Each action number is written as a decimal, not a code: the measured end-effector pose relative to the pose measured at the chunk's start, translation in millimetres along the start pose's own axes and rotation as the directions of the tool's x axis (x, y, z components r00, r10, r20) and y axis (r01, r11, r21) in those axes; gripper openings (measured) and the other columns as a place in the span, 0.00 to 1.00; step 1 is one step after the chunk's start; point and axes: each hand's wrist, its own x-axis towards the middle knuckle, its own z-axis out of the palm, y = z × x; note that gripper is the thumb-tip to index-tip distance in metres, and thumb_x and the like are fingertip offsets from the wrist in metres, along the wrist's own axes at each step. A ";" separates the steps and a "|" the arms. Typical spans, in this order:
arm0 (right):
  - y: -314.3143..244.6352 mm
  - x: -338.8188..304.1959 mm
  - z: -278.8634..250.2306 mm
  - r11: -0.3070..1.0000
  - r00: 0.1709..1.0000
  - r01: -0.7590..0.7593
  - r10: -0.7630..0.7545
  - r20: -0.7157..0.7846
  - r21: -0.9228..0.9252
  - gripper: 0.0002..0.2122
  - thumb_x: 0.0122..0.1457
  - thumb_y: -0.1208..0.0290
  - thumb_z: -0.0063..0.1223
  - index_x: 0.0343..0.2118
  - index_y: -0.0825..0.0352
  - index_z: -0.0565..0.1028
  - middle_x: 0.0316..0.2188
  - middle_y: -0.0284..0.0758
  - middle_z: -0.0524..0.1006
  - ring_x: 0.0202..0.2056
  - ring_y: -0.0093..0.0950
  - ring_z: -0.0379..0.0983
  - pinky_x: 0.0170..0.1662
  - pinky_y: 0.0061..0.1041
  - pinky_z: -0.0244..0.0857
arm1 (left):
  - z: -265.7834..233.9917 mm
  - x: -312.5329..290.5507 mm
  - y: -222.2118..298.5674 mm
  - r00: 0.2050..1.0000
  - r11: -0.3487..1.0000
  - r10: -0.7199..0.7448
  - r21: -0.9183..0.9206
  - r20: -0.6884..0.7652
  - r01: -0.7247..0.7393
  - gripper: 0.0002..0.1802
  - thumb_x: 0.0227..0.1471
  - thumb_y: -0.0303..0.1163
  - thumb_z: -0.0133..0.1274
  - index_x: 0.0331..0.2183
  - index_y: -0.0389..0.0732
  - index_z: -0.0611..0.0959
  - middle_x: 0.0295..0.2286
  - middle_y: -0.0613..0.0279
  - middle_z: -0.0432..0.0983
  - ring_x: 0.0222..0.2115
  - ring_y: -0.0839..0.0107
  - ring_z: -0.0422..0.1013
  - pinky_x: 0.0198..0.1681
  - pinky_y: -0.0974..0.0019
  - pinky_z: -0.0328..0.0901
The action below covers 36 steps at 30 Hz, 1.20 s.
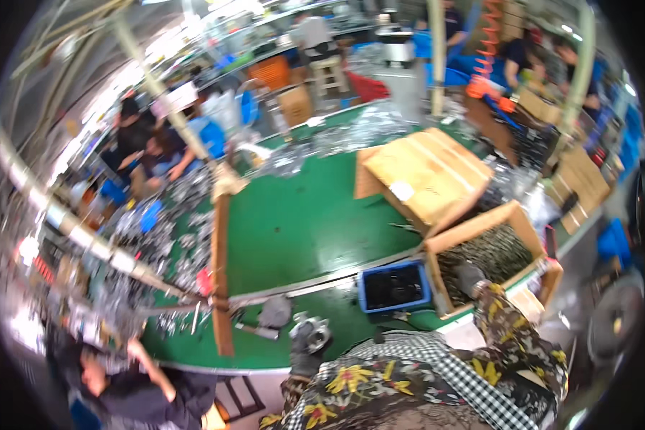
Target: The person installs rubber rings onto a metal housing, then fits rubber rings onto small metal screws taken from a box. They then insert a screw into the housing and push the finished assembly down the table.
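My left hand (307, 352), in a dark grey glove, is closed around a silvery metal part (315, 327) just above the green bench. My right hand (469, 276), gloved too, reaches into an open cardboard box (441, 285) of many small, dark metal pieces (496, 252). Its fingers are blurred against the contents, so I cannot make out whether it grips any. Between my hands stands a blue tray (366, 292) holding black contents (398, 285). Left of the metal part lie a grey rounded piece (275, 312) and a tool with a pale handle (266, 333).
A large cardboard box (437, 175) rests on the green bench (294, 229) beyond the tray. A brown upright divider (221, 279) borders the bench at left, with heaped metal parts (186, 251) past it. A co-worker (129, 387) sits at lower left; others work farther off.
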 end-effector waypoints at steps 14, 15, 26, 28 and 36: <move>23.1 12.2 3.1 0.961 0.980 0.127 -0.083 -0.183 0.245 0.11 0.51 0.70 0.51 0.37 0.64 0.78 0.33 0.44 0.78 0.34 0.39 0.76 0.38 0.36 0.70 | -17.0 9.4 -10.1 0.994 0.921 0.075 0.377 0.085 -0.101 0.27 0.50 0.41 0.55 0.51 0.47 0.68 0.43 0.62 0.71 0.46 0.65 0.68 0.43 0.54 0.69; 39.6 17.0 8.6 0.914 0.952 0.188 -0.080 -0.296 0.360 0.13 0.48 0.68 0.56 0.38 0.62 0.78 0.34 0.43 0.78 0.34 0.42 0.75 0.41 0.35 0.69 | 30.5 -1.9 3.4 0.998 0.990 -0.049 0.130 0.026 0.046 0.27 0.50 0.40 0.55 0.51 0.47 0.68 0.44 0.61 0.71 0.46 0.65 0.68 0.44 0.54 0.69; 20.3 -22.0 -18.9 0.477 0.978 0.003 0.183 -0.102 0.879 0.11 0.51 0.78 0.60 0.38 0.65 0.78 0.33 0.32 0.78 0.33 0.22 0.72 0.39 0.22 0.68 | 21.6 18.3 -2.8 0.987 0.970 -0.143 0.207 0.079 0.124 0.30 0.50 0.39 0.55 0.54 0.49 0.64 0.45 0.60 0.69 0.48 0.62 0.66 0.44 0.49 0.69; 4.5 -35.7 -33.3 0.442 0.963 0.054 0.213 -0.163 0.895 0.11 0.51 0.80 0.58 0.40 0.67 0.77 0.33 0.33 0.78 0.33 0.21 0.72 0.38 0.20 0.68 | 26.9 20.5 -2.1 0.979 0.962 -0.161 0.240 0.122 0.129 0.31 0.50 0.40 0.54 0.54 0.49 0.64 0.45 0.60 0.69 0.49 0.62 0.66 0.44 0.49 0.69; -35.4 -39.3 -59.7 0.431 0.909 0.214 0.241 -0.340 0.877 0.11 0.52 0.78 0.58 0.40 0.67 0.76 0.33 0.31 0.77 0.34 0.19 0.72 0.40 0.19 0.68 | 35.0 35.0 -6.9 0.967 0.950 -0.186 0.282 0.175 0.132 0.32 0.51 0.42 0.53 0.55 0.49 0.62 0.46 0.60 0.67 0.50 0.63 0.65 0.46 0.50 0.67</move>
